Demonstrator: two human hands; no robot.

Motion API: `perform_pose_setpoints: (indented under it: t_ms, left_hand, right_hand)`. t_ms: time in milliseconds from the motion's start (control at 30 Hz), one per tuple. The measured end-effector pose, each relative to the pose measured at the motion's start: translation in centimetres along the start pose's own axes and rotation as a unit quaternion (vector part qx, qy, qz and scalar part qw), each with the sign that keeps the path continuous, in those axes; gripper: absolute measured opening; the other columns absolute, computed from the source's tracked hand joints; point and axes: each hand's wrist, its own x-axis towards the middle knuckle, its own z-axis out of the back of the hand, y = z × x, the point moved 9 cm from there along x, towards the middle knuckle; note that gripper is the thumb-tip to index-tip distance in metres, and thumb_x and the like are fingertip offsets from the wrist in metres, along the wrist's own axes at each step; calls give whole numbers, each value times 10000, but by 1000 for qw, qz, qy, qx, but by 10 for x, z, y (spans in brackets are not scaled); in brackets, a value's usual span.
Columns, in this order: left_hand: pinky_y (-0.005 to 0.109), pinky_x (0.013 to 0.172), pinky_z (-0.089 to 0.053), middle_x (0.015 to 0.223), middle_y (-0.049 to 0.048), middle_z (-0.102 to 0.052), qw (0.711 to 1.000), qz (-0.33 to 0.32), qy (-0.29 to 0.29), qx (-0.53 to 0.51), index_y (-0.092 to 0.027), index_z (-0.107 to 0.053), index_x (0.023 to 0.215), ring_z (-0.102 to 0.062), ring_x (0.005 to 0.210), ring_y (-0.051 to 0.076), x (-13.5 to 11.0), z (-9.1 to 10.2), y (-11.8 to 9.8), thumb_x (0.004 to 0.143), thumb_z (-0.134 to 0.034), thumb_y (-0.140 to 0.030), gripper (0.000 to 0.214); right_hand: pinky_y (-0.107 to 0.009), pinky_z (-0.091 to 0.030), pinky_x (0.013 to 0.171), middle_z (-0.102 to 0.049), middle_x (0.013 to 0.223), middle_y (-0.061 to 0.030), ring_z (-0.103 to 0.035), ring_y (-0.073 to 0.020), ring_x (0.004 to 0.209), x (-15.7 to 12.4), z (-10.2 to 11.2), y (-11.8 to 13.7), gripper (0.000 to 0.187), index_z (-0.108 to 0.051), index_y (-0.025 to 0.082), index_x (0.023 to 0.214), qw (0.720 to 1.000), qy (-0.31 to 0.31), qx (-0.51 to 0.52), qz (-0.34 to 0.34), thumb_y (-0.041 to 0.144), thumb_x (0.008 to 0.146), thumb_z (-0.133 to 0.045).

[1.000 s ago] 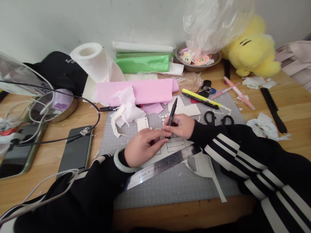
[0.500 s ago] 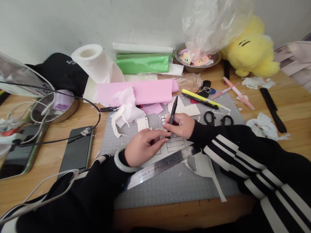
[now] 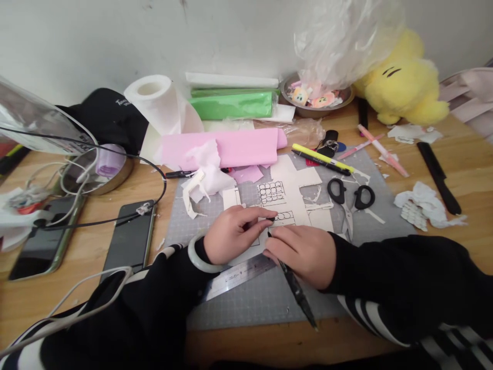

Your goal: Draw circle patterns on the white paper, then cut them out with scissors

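My right hand grips a black marker pen; its body slants down toward the table's front edge and its tip points up and left. Thumb and fingers of my left hand pinch a small black piece, apparently the pen cap, just above the pen's tip and apart from it. Beneath both hands lies a white card cutout with inked circles and boxes. A metal ruler crosses the card's lower edge on the grey cutting mat. Black-handled scissors lie right of the card.
Behind the card are folded pink paper, a tissue roll and green packets. A yellow marker and black comb lie to the right. Phones, cables and a metal bowl occupy the left side.
The pen has swung from upright to pointing down toward me. My right hand has moved nearer and turned over, uncovering the drawn circles and the scissors. A small black piece now shows in my left fingertips.
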Motion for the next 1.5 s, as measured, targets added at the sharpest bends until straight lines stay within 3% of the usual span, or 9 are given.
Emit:
perform_pose_setpoints:
  t_ms: [200,433,733,900,1167,1333,1500]
  left_hand:
    - [244,560,-464,618,21,-658,1000,11,11,-10,-172,-683,955,-582,568,134,1,0,2,842,-523,-257,213]
    - [247,559,-465,604,12,-653,1000,13,12,-5,-179,-682,955,-572,555,129,1,-1,3,842,-512,-252,216]
    - [258,558,-472,647,31,-674,1000,9,13,-5,-171,-681,959,-574,567,139,0,-1,3,844,-510,-253,222]
    - [258,563,-466,642,15,-672,999,-24,4,25,-176,-678,957,-554,558,135,1,1,-4,846,-505,-235,214]
    - [251,565,-459,621,10,-661,999,-13,5,34,-195,-680,963,-552,553,131,0,0,-2,851,-503,-253,217]
    - [249,559,-451,583,5,-636,999,-10,3,35,-197,-680,961,-546,548,132,0,0,-1,849,-509,-259,213]
    - [236,524,-432,539,-11,-585,1000,-2,18,22,-184,-667,961,-509,504,118,0,-2,-1,852,-508,-261,208]
  right_hand:
    - [-273,-249,430,-610,645,-22,-475,-119,470,2,-5,4,201,-560,164,714,993,-10,-110,-29,86,826,-412]
    - [-268,-239,393,-659,683,-26,-488,-120,429,4,-3,6,143,-584,150,729,989,-18,-146,-33,106,802,-469]
    - [-271,-256,385,-613,616,-36,-488,-131,440,8,-11,10,171,-585,120,738,986,15,-161,-31,88,805,-431]
    - [-275,-256,392,-611,623,-49,-476,-136,448,8,-11,8,188,-567,124,703,988,16,-150,-33,73,805,-417]
    - [-281,-255,424,-537,591,-56,-459,-164,501,2,-13,3,237,-545,128,691,991,1,-121,-51,70,818,-353]
    - [-285,-349,510,-553,689,-63,-500,-173,608,-2,-13,-6,163,-569,112,786,997,67,-23,-38,121,816,-409]
    - [-267,-391,574,-573,721,-45,-506,-152,651,-13,2,-9,130,-570,138,797,994,60,71,-53,155,836,-448]
